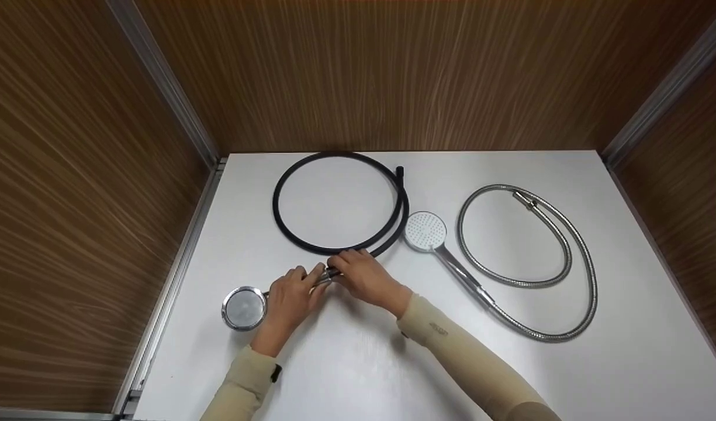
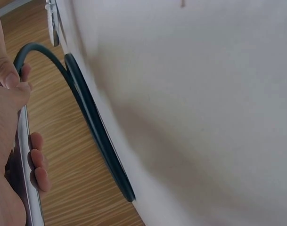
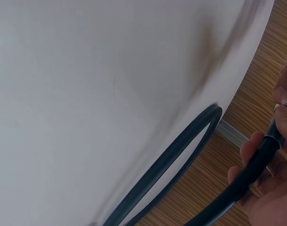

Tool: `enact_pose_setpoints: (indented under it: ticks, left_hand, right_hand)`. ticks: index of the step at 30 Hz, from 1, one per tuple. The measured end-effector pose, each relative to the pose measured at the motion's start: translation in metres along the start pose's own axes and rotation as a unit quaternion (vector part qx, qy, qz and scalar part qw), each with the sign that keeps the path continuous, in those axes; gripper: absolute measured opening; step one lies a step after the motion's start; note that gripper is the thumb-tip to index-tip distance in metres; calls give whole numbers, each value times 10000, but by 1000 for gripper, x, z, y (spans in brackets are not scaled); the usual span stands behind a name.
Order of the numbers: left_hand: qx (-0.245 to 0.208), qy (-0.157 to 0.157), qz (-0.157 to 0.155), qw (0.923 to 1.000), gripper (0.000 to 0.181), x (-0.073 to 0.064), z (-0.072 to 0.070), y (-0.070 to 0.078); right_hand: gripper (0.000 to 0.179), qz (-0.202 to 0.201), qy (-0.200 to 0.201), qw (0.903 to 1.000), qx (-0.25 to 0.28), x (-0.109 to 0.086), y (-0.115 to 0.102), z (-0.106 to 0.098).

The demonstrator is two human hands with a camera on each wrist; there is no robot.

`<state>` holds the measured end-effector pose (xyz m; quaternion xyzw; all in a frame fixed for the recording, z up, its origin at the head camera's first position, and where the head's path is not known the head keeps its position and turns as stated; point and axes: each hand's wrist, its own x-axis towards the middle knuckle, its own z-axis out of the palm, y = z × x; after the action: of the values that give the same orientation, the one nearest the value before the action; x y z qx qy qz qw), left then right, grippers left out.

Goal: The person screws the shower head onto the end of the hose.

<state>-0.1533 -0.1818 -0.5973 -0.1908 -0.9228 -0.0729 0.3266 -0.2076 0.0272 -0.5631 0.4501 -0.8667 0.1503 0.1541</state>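
Note:
My left hand [image 1: 289,297] grips the handle of a chrome shower head [image 1: 244,308], whose round head pokes out to the left. In the left wrist view the fingers wrap round the shiny handle [image 2: 24,150]. My right hand [image 1: 366,279] holds the end of a black shower hose [image 1: 276,204] against the end of that handle. In the right wrist view the fingers curl round the hose's dark end fitting [image 3: 274,134], and both thumbs meet near the joint. The rest of the hose loops on the table behind the hands, its other end [image 1: 400,173] pointing away.
Right of the hands lies a second shower head [image 1: 426,231] with a white spray face, joined to a coiled metal hose [image 1: 591,280] on the white table [image 1: 346,374]. Wood-grain panels [image 1: 393,76] wall in the back and both sides.

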Motion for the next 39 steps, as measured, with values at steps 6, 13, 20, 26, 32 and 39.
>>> enact_pose_setpoints:
  ticks: [6,13,20,26,32,39]
  left_hand:
    - [-48,75,26,10000,39,-1,0,1]
    - [-157,118,-4,9998,39,-1,-1,1]
    - [-145,150,29,9998,39,1,-1,1]
    - [-106,127,24,9999,40,0,-1,1]
    - [-139,43,-11,9999,39,-1,-2,1]
    - [-99,-52,-53,9999,39,-1,-3,2]
  right_hand:
    - [28,41,-55,9998,166,-1,0,0]
    - [28,-8,-4,10000,83,-2,1,1]
    - [29,52,-18,10000,76,-2,1,1]
    - [22,1,8,10000,52,0,0,0]
    - [23,-3,-19,10000,43,0,0,1]
    - [28,-30,65,9999,118,-1,-1,1]
